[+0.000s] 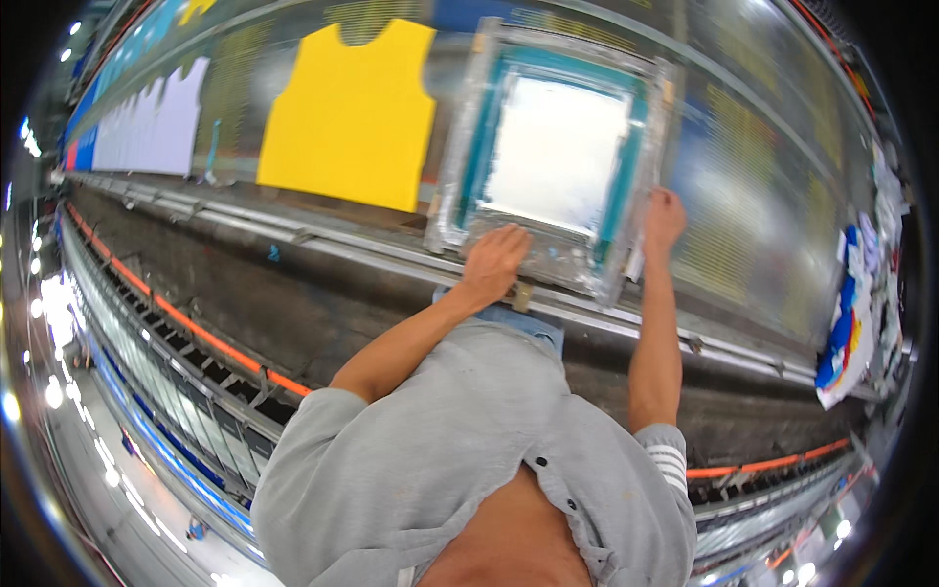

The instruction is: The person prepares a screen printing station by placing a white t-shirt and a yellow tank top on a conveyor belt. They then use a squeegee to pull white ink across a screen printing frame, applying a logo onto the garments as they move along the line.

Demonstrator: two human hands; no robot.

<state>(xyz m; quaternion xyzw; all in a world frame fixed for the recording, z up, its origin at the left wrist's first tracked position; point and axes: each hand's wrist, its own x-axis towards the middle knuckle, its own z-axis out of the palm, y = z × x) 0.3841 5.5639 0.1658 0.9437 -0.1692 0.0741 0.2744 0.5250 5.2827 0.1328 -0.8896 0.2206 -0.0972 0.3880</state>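
Note:
A silk-screen printing frame (659,127), with silver-taped edges and a teal border round a bright white middle, rests tilted on the long printing table (794,210). My left hand (497,264) is closed over its near edge, fingertips beside a greyish strip inside the frame. Just outside the frame's right edge is my right hand (663,223), its fingers curled against that side; the exact grip is partly hidden. To the left of the frame lies a flat yellow garment panel (347,115), sleeveless in outline.
Pale lilac panels (155,122) and blue ones lie farther left. A metal rail (245,220) runs along the table's near edge. Crumpled colourful cloth (849,313) hangs at the right end. Behind me, an orange bar (186,313) edges another long table.

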